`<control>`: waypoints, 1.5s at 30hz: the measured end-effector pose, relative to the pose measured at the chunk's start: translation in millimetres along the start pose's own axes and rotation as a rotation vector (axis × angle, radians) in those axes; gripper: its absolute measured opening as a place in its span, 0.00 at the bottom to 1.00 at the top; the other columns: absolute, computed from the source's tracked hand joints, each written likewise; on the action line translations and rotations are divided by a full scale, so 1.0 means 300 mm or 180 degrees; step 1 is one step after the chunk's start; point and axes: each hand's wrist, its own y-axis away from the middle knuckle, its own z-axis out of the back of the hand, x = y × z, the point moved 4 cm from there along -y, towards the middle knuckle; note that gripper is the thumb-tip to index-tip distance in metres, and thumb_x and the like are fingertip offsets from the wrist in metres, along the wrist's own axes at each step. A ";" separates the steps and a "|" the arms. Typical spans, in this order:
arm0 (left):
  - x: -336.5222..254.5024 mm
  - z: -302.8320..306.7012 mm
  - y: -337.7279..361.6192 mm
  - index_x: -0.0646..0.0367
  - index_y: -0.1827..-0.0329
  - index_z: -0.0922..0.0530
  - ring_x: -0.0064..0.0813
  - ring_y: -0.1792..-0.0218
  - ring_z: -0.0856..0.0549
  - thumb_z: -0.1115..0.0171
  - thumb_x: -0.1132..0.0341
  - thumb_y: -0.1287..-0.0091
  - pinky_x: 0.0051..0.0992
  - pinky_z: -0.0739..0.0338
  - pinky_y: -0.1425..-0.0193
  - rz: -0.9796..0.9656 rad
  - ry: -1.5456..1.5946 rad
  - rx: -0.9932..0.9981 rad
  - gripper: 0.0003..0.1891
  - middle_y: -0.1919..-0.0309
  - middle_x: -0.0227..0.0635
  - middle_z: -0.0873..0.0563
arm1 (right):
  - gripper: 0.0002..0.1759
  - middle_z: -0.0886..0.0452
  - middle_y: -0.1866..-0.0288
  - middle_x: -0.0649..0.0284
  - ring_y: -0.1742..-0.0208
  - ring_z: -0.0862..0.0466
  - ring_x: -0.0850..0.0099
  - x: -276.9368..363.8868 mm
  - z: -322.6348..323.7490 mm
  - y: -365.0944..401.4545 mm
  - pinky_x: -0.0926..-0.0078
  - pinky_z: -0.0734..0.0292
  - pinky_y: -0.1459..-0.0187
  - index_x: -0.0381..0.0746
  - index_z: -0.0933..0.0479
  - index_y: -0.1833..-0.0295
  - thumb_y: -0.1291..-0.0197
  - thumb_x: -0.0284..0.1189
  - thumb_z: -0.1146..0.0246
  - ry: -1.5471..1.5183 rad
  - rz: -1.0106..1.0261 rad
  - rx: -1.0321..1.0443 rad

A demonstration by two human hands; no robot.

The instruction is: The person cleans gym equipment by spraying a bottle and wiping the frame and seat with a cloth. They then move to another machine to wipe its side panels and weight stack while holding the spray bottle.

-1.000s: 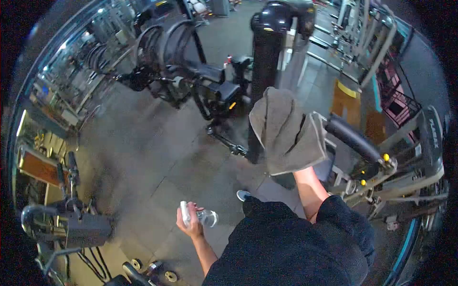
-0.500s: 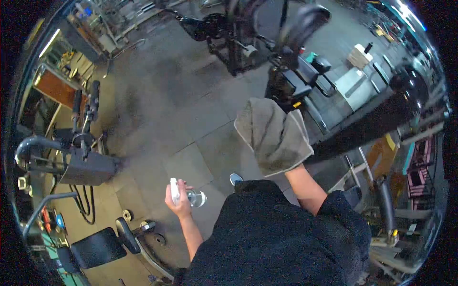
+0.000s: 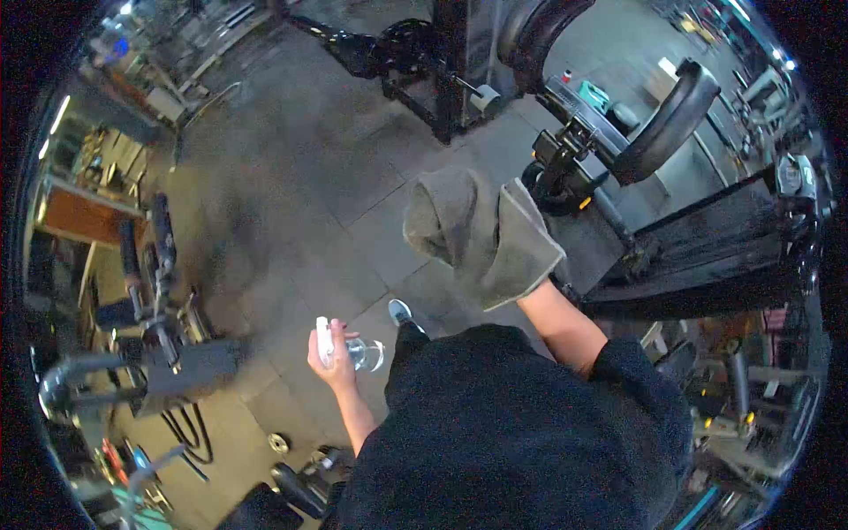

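My left hand (image 3: 333, 364) is wrapped around a clear spray bottle (image 3: 362, 355) with a white trigger head. The bottle lies tipped sideways, its base pointing to the right. A grey towel (image 3: 481, 234) covers my right hand, which carries it at the end of my outstretched right forearm (image 3: 565, 329). Loose folds of the towel hide the fingers. Below it, the shoe (image 3: 399, 310) of one foot shows on the dark floor.
Black gym equipment with a curved pad (image 3: 667, 124) stands ahead to the right. A machine with upright handles (image 3: 146, 283) is at the left. A dark bench (image 3: 261, 508) and a small weight plate (image 3: 279, 442) are at the lower left. Floor tiles (image 3: 371, 212) stretch ahead.
The view has shifted as I walk, and the machine ahead on the right looks closer. The towel has moved left and its folds have changed. The spray bottle stays in my left hand.
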 end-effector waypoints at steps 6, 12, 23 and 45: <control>-0.083 -0.153 -0.505 0.67 0.61 0.18 0.27 0.73 0.10 0.32 0.68 0.25 0.26 0.17 0.67 -0.0213 -0.0110 0.0887 0.10 0.68 0.39 0.11 | 0.47 0.29 0.23 0.57 0.25 0.28 0.57 0.028 -0.061 -0.158 0.51 0.35 0.23 0.44 0.36 0.20 0.41 0.53 0.31 -0.0046 0.0539 -0.0563; -0.128 -0.407 -0.964 0.67 0.62 0.18 0.28 0.72 0.10 0.31 0.68 0.26 0.27 0.15 0.66 -0.0633 -0.0332 0.1476 0.10 0.69 0.38 0.11 | 0.46 0.29 0.23 0.57 0.24 0.29 0.57 0.036 -0.075 -0.322 0.51 0.35 0.22 0.45 0.36 0.20 0.39 0.54 0.33 -0.0239 0.1001 -0.1034; -0.137 -1.178 -1.270 0.68 0.56 0.18 0.28 0.71 0.11 0.34 0.71 0.25 0.30 0.13 0.64 -0.0367 0.0225 0.2703 0.07 0.65 0.39 0.12 | 0.45 0.30 0.22 0.57 0.24 0.29 0.57 0.198 0.008 -0.787 0.52 0.36 0.22 0.45 0.36 0.20 0.37 0.54 0.35 -0.0667 0.1588 -0.1167; -0.337 -2.715 -1.351 0.65 0.63 0.16 0.18 0.74 0.14 0.30 0.67 0.27 0.23 0.20 0.68 -0.1120 0.0764 0.5317 0.09 0.73 0.30 0.14 | 0.42 0.30 0.21 0.57 0.23 0.29 0.58 0.421 0.217 -1.126 0.52 0.38 0.21 0.44 0.35 0.20 0.33 0.53 0.39 -0.1529 0.3803 -0.2343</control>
